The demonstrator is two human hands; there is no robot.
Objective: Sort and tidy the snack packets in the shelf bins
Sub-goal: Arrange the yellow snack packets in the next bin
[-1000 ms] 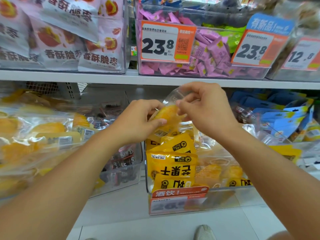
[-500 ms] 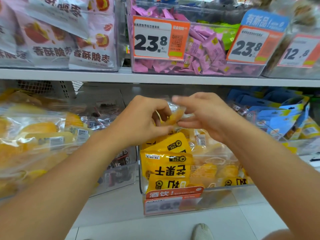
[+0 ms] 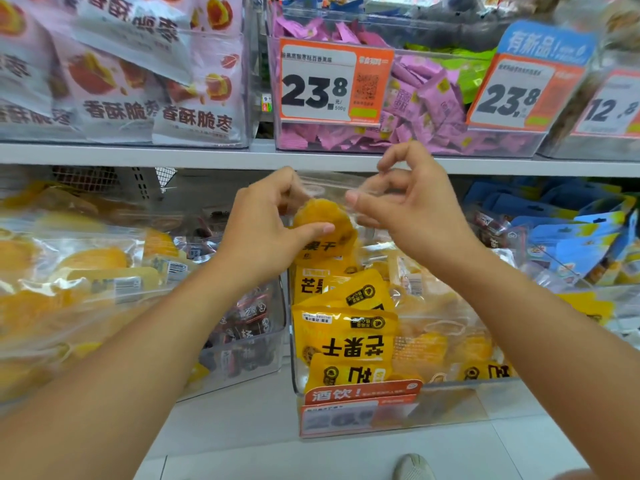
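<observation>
A clear packet of dried mango (image 3: 323, 216) is held up in front of the lower shelf, above a clear bin (image 3: 450, 407) of yellow mango packets (image 3: 346, 341). My left hand (image 3: 266, 230) grips the packet's left side, thumb pressed on the orange fruit. My right hand (image 3: 408, 209) pinches the packet's clear top right corner between thumb and fingers.
Left of the bin stands a bin of dark packets (image 3: 246, 341), and further left lie large clear mango bags (image 3: 69, 271). Blue packets (image 3: 571, 237) fill the right. The upper shelf (image 3: 207, 155) carries pink-white bags (image 3: 138, 81), purple sweets (image 3: 433, 105) and price cards (image 3: 332, 84).
Both hands have lifted the mango packet a little and spread apart, stretching it flat; the fruit now faces me. The view has come closer to the shelf.
</observation>
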